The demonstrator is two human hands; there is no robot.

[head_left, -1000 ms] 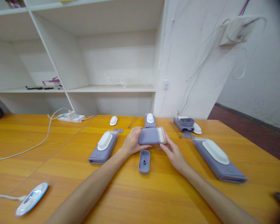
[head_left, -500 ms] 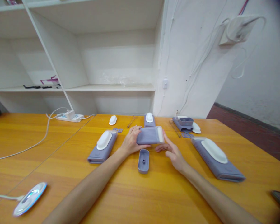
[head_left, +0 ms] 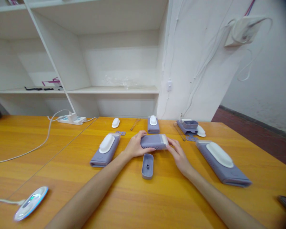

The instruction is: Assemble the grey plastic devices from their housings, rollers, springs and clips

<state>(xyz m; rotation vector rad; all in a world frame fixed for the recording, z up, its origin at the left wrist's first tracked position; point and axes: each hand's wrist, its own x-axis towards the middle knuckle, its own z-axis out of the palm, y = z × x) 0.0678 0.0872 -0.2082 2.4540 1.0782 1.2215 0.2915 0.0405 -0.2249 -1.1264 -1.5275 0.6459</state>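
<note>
A grey-purple box-shaped plastic case [head_left: 153, 140] with a clear and white right end is held between both hands, just above the table. My left hand [head_left: 137, 144] wraps its left end, thumb along the near side. My right hand [head_left: 178, 154] grips the clear end with its fingertips. Just below the case, a grey-purple oval cup [head_left: 147, 167] with a small post inside lies with its hollow side up. A similar case [head_left: 102, 158] with a white oval piece [head_left: 106, 143] on top rests to the left. Another such case [head_left: 225, 168] is at the right.
At the back stand another case [head_left: 153, 129], a white oval piece [head_left: 115, 122], metal springs [head_left: 134, 124] and flat grey pieces [head_left: 120, 133]. More parts [head_left: 190, 124] lie back right. A glowing oval device [head_left: 31, 203] with a cable sits front left, a power strip [head_left: 71, 119] behind.
The case has tipped and come slightly lower, so its dotted near side shows. My right hand's fingers have closed in on its clear end.
</note>
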